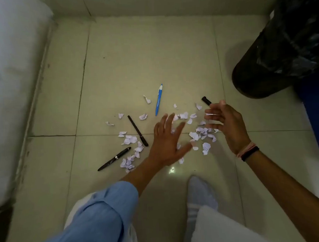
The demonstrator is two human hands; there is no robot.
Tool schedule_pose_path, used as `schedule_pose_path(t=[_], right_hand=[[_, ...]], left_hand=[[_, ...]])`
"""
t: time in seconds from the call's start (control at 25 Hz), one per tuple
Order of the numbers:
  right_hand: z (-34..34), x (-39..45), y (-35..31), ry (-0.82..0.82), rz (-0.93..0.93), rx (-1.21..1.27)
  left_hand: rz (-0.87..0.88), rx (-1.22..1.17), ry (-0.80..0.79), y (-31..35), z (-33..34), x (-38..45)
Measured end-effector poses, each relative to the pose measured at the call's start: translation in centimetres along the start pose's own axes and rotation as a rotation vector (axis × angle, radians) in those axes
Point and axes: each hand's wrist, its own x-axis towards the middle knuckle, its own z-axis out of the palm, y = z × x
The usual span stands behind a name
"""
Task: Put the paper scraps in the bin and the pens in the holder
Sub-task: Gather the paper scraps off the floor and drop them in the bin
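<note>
Paper scraps (200,134) between hands, bin (279,49) possibly beyond.

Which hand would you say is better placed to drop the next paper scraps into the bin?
The right hand, probably. It hovers beside the scraps nearest the black-lined bin, at the right. The left hand is spread over the middle of the pile, farther from the bin.

The floor (138,54) is made of big pale tiles with thin dark lines between them. Lots of little white paper scraps (131,140) lie in the middle. A blue pen (159,100) lies on the far side of them. A black pen (138,131) and a dark shiny pen (114,159) lie on the left. A short black pen (206,100) lies on the right. A black bin (279,49) stands far right. A foot in a white sock (201,193) rests near.
</note>
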Motion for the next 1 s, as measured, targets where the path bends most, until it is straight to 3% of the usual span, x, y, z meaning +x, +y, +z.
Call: schedule_pose_path(t=[0.08, 0.24, 0.4, 0.6, 0.72, 0.88, 1.0], right_hand=[[-0.5, 0.1, 0.6, 0.043, -0.029, -0.005], [-1.1, 0.0, 3.0, 0.106, -0.056, -0.008], [-1.6, -0.4, 5.4, 0.158, -0.074, -0.095], [-1.5, -0.4, 8.6, 0.231, -0.238, -0.498], [-1.1, -0.1, 9.7, 0.263, -0.182, -0.498], [-1.1, 0.1, 9.6, 0.318, -0.147, -0.425], [-1.0, 0.2, 9.7, 0.317, -0.132, -0.410]], left_hand=[[0.092, 0.189, -0.030, -0.4, 1.2, -0.5], [0.207, 0.295, -0.010, -1.2, 3.4, 0.1], [0.141, 0.293, 0.065, -1.7, 5.4, 1.4], [0.122, 0.314, 0.264, -2.3, 5.2, 4.0], [0.112, 0.296, 0.346, -1.4, 4.1, 3.7], [0.139, 0.335, 0.097, -0.3, 4.4, 1.6], [0.056, 0.384, -0.008, -1.6, 5.4, 1.0]])
